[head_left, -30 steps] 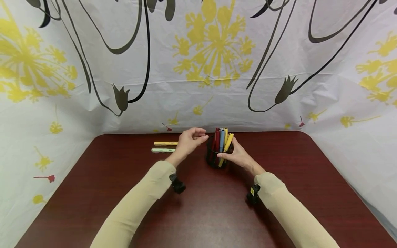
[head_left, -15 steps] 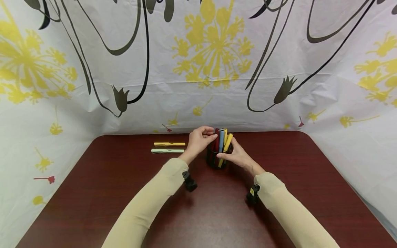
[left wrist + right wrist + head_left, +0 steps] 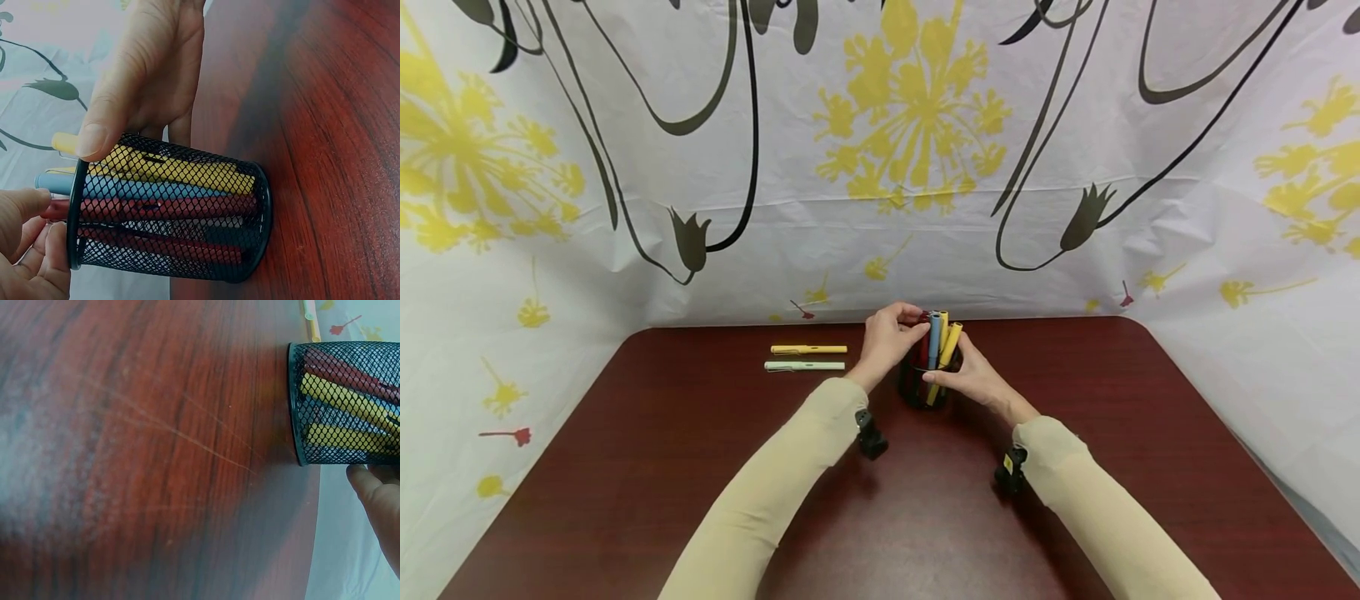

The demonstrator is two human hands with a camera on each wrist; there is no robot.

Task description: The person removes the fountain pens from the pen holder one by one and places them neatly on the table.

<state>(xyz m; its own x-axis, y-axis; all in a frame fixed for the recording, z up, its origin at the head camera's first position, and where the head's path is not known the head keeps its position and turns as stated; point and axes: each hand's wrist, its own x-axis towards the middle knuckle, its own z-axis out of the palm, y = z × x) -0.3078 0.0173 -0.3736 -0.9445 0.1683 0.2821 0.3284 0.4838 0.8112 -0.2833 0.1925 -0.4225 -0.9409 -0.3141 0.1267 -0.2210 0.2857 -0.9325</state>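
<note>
A black mesh pen cup (image 3: 913, 392) stands upright near the table's back edge. My right hand (image 3: 976, 377) grips it from the right, thumb on the near side of the rim. From the left, my left hand (image 3: 887, 337) reaches over the rim. In the left wrist view its thumb and fingers pinch the top of a red pen (image 3: 57, 209), close beside a blue pen (image 3: 55, 182). Yellow pens (image 3: 951, 343) lean toward the right side of the cup. Another red pen shows through the mesh.
On the table (image 3: 925, 517), left of the cup, a yellow pen (image 3: 808, 350) and a pale green pen (image 3: 805, 366) lie side by side. A patterned white cloth (image 3: 850, 250) hangs behind the table and along both sides.
My left hand has moved right, from beside the cup to the pen tops, and its fingers have closed on the red pen. The right hand keeps its grip on the cup.
</note>
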